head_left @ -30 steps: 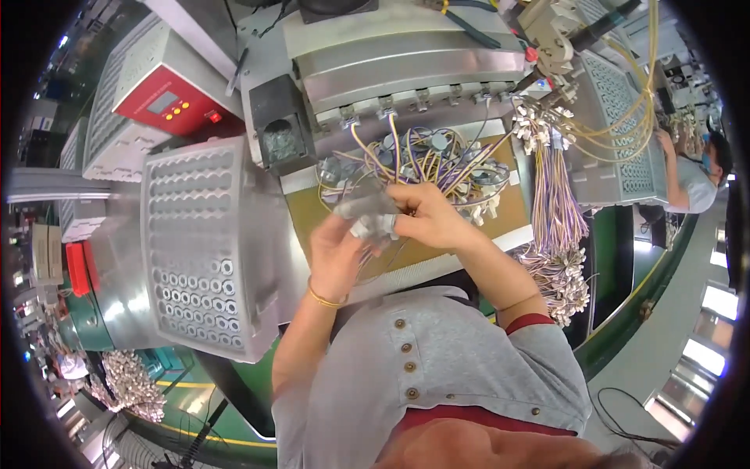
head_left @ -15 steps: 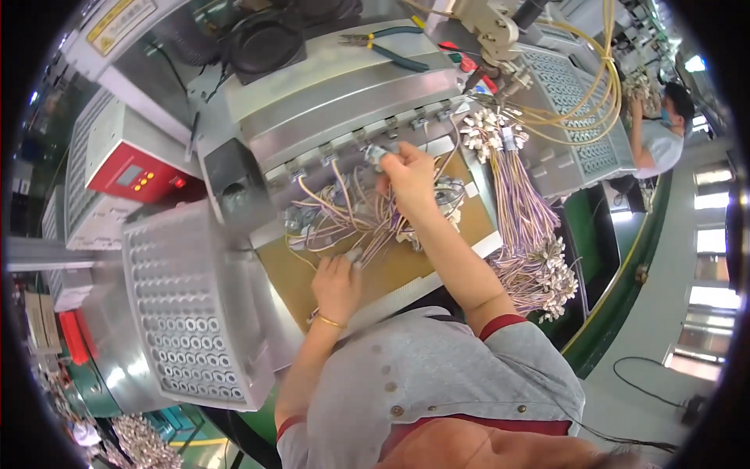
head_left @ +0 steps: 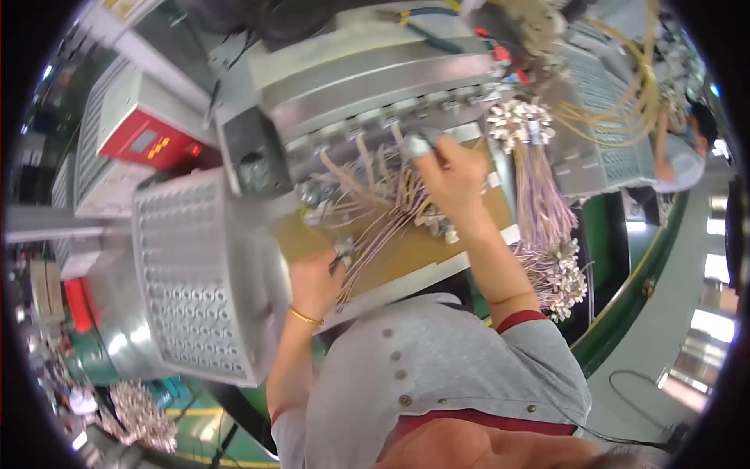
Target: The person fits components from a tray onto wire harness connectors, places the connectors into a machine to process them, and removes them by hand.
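A tangle of pale and purple wires (head_left: 379, 238) with small grey ends lies over a brown board (head_left: 414, 254) in front of me. Above its right part, close to the metal clip row (head_left: 355, 125), is my right hand (head_left: 457, 176). Its fingers are pinched, with a blurred greyish piece (head_left: 418, 146) at the tips. My left hand (head_left: 316, 280) is closed at the board's near left edge, beside the wires' loose ends. A small grey piece (head_left: 342, 248) shows at its fingertips; I cannot tell what it is.
On the right hangs a thick wire bundle with white connectors (head_left: 519, 125). To the left stand a perforated metal box (head_left: 187, 289), a red-fronted control unit (head_left: 144, 144) and a black block (head_left: 254, 152). Pliers (head_left: 430, 31) lie on top of the machine. Another person (head_left: 680, 168) sits far right.
The whole view has shifted. My left hand has moved left, away from the tangle. My right hand has drawn slightly right and back from the clip row, with the greyish piece still at its fingertips.
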The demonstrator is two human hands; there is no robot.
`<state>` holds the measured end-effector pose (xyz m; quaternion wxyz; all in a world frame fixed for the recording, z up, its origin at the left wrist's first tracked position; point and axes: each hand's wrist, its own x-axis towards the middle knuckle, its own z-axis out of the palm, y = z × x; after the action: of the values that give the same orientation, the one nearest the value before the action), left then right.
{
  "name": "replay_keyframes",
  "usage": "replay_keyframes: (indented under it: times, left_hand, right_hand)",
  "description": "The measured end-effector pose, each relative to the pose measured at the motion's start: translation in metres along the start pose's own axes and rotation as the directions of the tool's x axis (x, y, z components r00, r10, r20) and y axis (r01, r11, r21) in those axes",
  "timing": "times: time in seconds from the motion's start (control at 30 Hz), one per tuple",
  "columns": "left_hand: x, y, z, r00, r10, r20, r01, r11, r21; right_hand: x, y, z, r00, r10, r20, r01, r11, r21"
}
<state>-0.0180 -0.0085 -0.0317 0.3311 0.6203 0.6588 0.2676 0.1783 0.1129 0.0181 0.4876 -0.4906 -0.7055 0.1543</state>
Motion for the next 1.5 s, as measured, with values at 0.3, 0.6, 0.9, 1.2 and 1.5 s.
replay_keyframes:
  times: [0.3, 0.6, 0.9, 1.2, 1.5]
  left_hand:
    - [-0.026, -0.016, -0.055, 0.962, 0.057, -0.266, -0.083, 0.993, -0.086]
    - [-0.035, -0.095, -0.123, 0.858, -0.062, -0.51, 0.202, 0.954, 0.223]
    - [-0.073, -0.184, -0.192, 0.52, -0.18, -0.835, 0.683, 0.675, 0.28]
    - [-0.024, -0.006, -0.066, 0.934, -0.282, -0.22, -0.033, 0.546, -0.837]
    - [-0.013, 0.019, -0.022, 0.985, -0.121, -0.122, -0.051, 0.474, -0.879]
  right_hand:
    - [-0.057, -0.037, 0.052, 0.699, -0.352, 0.623, 0.021, 0.88, 0.474]
    - [-0.046, -0.032, 0.034, 0.551, -0.279, 0.786, -0.267, 0.833, 0.484]
    - [-0.055, -0.024, 0.036, 0.612, -0.056, 0.789, -0.413, 0.828, 0.38]
    - [-0.049, -0.04, 0.046, 0.76, -0.063, 0.647, -0.298, 0.851, 0.432]
    - [-0.04, -0.048, 0.035, 0.787, -0.079, 0.612, -0.308, 0.809, 0.501]
